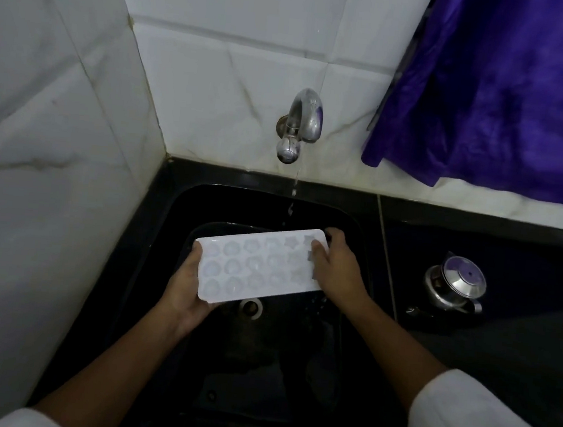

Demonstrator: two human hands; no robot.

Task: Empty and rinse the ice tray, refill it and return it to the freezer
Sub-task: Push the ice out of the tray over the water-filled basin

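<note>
The left hand (184, 285) cups the left end of the white moulded plastic ice tray (258, 266), fingers curled beneath; the tray is held tilted over the black sink (177, 210), below the trickling chrome tap (300, 125). Light, wet, likely slippery and slightly flexible, it wants gripping at both ends; the right hand (336, 270) clasps the right end with curled fingers

The black countertop (443, 235) holds a sunken sink (168, 236) and, right of it, 1 lidded steel pot (455, 288).
</note>
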